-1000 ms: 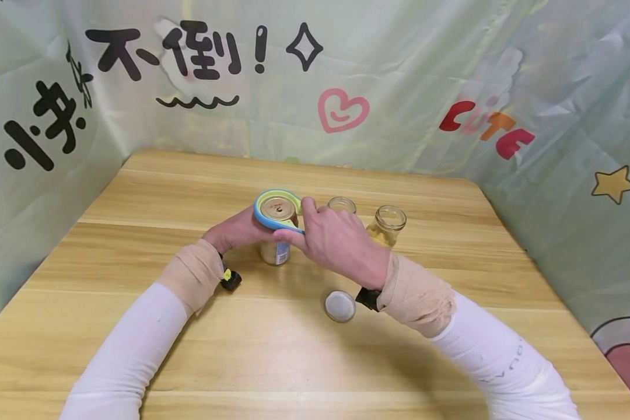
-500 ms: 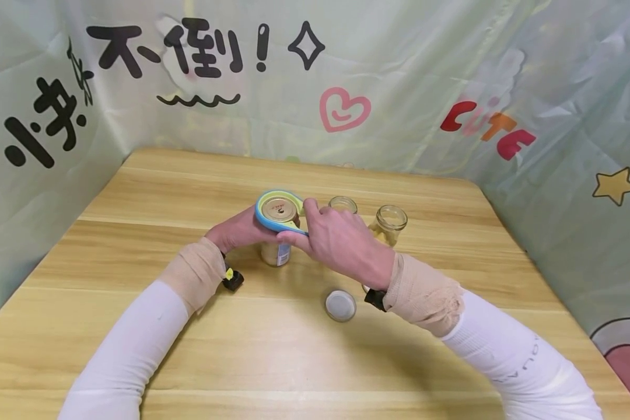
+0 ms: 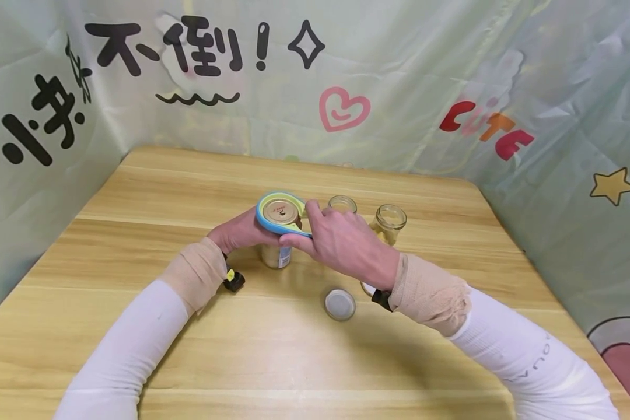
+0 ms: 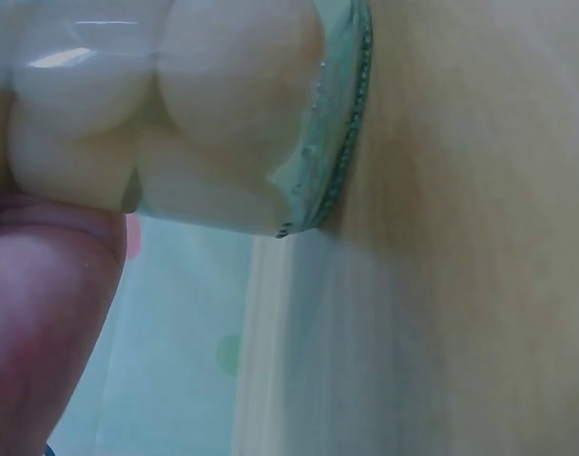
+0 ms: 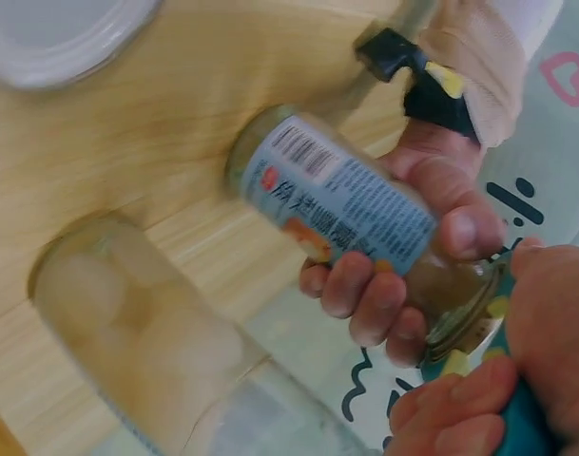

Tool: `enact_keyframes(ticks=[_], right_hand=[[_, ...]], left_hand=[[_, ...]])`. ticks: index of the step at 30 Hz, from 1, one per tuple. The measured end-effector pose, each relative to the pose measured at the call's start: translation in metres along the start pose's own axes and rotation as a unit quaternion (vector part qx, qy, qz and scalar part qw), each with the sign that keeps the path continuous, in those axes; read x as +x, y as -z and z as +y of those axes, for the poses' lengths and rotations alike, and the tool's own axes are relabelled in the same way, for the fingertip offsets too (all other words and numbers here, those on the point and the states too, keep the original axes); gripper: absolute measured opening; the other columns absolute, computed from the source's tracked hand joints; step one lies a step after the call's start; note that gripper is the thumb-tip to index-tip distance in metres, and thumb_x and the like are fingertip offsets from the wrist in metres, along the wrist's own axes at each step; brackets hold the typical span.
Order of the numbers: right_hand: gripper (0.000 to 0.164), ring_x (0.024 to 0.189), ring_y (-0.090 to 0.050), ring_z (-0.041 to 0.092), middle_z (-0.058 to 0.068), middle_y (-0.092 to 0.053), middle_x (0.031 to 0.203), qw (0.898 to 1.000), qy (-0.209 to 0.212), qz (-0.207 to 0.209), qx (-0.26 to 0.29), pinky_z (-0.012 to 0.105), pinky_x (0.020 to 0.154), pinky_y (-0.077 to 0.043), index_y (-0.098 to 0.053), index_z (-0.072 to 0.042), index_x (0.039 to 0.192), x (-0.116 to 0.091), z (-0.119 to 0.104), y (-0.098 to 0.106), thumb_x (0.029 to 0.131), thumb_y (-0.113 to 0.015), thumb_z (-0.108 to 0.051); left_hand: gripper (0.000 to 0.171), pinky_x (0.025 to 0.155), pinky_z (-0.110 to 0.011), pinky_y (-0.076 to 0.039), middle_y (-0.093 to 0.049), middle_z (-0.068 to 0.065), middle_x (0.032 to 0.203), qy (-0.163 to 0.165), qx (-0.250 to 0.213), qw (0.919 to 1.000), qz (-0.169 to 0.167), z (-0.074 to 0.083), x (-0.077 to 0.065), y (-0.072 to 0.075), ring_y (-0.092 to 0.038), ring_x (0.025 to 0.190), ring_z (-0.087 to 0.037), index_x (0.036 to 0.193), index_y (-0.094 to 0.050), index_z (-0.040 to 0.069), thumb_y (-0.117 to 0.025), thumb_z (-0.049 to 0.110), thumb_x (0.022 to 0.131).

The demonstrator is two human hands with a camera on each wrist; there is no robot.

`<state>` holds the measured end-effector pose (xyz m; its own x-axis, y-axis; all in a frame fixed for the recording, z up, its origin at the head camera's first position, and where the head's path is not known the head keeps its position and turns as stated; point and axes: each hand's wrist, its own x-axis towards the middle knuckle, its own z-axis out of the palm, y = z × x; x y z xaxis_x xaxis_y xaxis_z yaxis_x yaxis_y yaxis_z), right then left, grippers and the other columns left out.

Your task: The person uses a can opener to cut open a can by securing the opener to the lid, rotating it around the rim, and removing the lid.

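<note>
A labelled glass jar (image 3: 276,256) stands upright on the table with its gold-coloured lid (image 3: 282,212) on. My left hand (image 3: 243,230) grips the jar's body from the left. Around the lid sits the loop of a blue and green jar opener (image 3: 265,223). The right hand (image 3: 346,240) holds the opener's handle, its fingers wrapped round it. In the right wrist view, the jar's blue label (image 5: 337,195) shows between the left thumb and fingers. Pale round pieces (image 4: 222,85) fill the jar in the left wrist view, where only part of the left hand (image 4: 47,313) appears.
Two lidless glass jars stand behind the right hand: one (image 3: 342,203) mostly hidden, the other (image 3: 391,218) farther right. A loose lid (image 3: 339,305) lies on the table (image 3: 273,361) in front. A second lid (image 3: 368,288) peeks out beside the right wrist.
The right hand and opener handle have shifted slightly right and toward the front, uncovering part of the second lid. The left hand keeps its grip on the jar, almost unmoved.
</note>
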<state>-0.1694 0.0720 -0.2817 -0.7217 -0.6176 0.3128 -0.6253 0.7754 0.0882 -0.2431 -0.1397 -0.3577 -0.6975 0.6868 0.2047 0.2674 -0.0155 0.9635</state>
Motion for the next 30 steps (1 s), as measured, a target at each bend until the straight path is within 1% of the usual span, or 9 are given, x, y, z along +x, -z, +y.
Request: enact_keyframes(ticks=[4, 7, 9, 15, 18, 21, 25, 27, 30], right_hand=[[0.057, 0.039, -0.04, 0.012, -0.003, -0.04, 0.051, 1.0, 0.007, 0.001, 0.004, 0.024, 0.034, -0.033, -0.044, -0.008, 0.091, 0.0, 0.002, 0.0, 0.09, -0.047, -0.065], [0.056, 0.039, -0.04, 0.012, -0.004, -0.04, 0.052, 1.0, 0.013, 0.001, 0.004, 0.023, 0.034, -0.032, -0.044, -0.009, 0.092, 0.0, 0.003, -0.001, 0.09, -0.049, -0.064], [0.055, 0.039, -0.039, 0.012, -0.004, -0.039, 0.051, 1.0, 0.023, 0.006, 0.0, 0.024, 0.034, -0.032, -0.044, -0.008, 0.092, 0.0, 0.003, -0.001, 0.09, -0.05, -0.063], [0.055, 0.04, -0.037, 0.011, -0.004, -0.039, 0.052, 0.999, 0.05, 0.018, -0.01, 0.023, 0.033, -0.031, -0.044, -0.009, 0.091, -0.002, 0.001, 0.001, 0.088, -0.054, -0.062], [0.055, 0.04, -0.038, 0.011, -0.004, -0.039, 0.053, 0.998, 0.056, 0.021, -0.012, 0.023, 0.033, -0.03, -0.044, -0.009, 0.091, -0.001, 0.001, 0.002, 0.087, -0.056, -0.062], [0.055, 0.039, -0.038, 0.011, -0.003, -0.039, 0.053, 0.998, 0.064, 0.022, -0.015, 0.023, 0.033, -0.03, -0.044, -0.009, 0.09, 0.001, 0.002, 0.003, 0.086, -0.057, -0.062], [0.054, 0.04, -0.038, 0.012, -0.003, -0.038, 0.055, 0.996, 0.08, 0.026, -0.013, 0.024, 0.034, -0.03, -0.043, -0.009, 0.089, 0.002, 0.006, 0.002, 0.086, -0.058, -0.061], [0.054, 0.04, -0.037, 0.012, -0.003, -0.038, 0.056, 0.996, 0.086, 0.027, -0.007, 0.024, 0.035, -0.029, -0.043, -0.009, 0.089, 0.002, 0.008, 0.002, 0.086, -0.058, -0.061], [0.054, 0.039, -0.036, 0.012, -0.003, -0.038, 0.055, 0.996, 0.087, 0.022, 0.0, 0.025, 0.036, -0.028, -0.041, -0.01, 0.089, 0.002, 0.009, 0.001, 0.086, -0.057, -0.061]], left_hand=[[0.067, 0.104, -0.043, -0.038, -0.059, -0.014, 0.117, -0.014, -0.006, 0.9999, -0.005, 0.001, 0.0, 0.0, -0.054, 0.111, -0.027, 0.13, -0.043, 0.0, -0.08, 0.006, 0.074], [0.067, 0.104, -0.043, -0.038, -0.059, -0.013, 0.117, -0.018, -0.009, 0.9998, -0.008, 0.002, 0.0, 0.0, -0.054, 0.11, -0.027, 0.13, -0.044, 0.0, -0.08, 0.005, 0.073], [0.067, 0.104, -0.044, -0.037, -0.059, -0.014, 0.118, -0.017, -0.015, 0.9996, -0.014, 0.002, 0.0, 0.0, -0.054, 0.111, -0.028, 0.13, -0.044, 0.0, -0.079, 0.004, 0.073], [0.066, 0.104, -0.046, -0.037, -0.059, -0.012, 0.117, -0.013, -0.031, 0.9979, -0.056, 0.003, -0.004, 0.001, -0.055, 0.109, -0.026, 0.127, -0.044, -0.003, -0.078, 0.004, 0.071], [0.067, 0.104, -0.046, -0.036, -0.06, -0.009, 0.115, -0.018, -0.042, 0.9968, -0.066, 0.006, -0.005, 0.003, -0.055, 0.107, -0.024, 0.127, -0.044, -0.004, -0.078, 0.002, 0.07], [0.066, 0.104, -0.045, -0.036, -0.061, -0.006, 0.114, -0.014, -0.053, 0.9956, -0.076, 0.008, -0.007, 0.005, -0.055, 0.106, -0.022, 0.126, -0.045, -0.004, -0.078, -0.002, 0.069], [0.065, 0.105, -0.045, -0.036, -0.06, -0.005, 0.115, -0.006, -0.049, 0.995, -0.087, 0.012, -0.007, 0.005, -0.055, 0.106, -0.022, 0.126, -0.044, -0.006, -0.076, -0.007, 0.069], [0.066, 0.106, -0.045, -0.035, -0.06, -0.005, 0.116, -0.008, -0.046, 0.9948, -0.091, 0.013, -0.007, 0.005, -0.055, 0.107, -0.023, 0.127, -0.043, -0.008, -0.075, -0.007, 0.069], [0.066, 0.107, -0.046, -0.033, -0.06, -0.004, 0.115, -0.011, -0.046, 0.9942, -0.097, 0.013, -0.007, 0.005, -0.055, 0.108, -0.023, 0.126, -0.044, -0.007, -0.076, -0.007, 0.069]])
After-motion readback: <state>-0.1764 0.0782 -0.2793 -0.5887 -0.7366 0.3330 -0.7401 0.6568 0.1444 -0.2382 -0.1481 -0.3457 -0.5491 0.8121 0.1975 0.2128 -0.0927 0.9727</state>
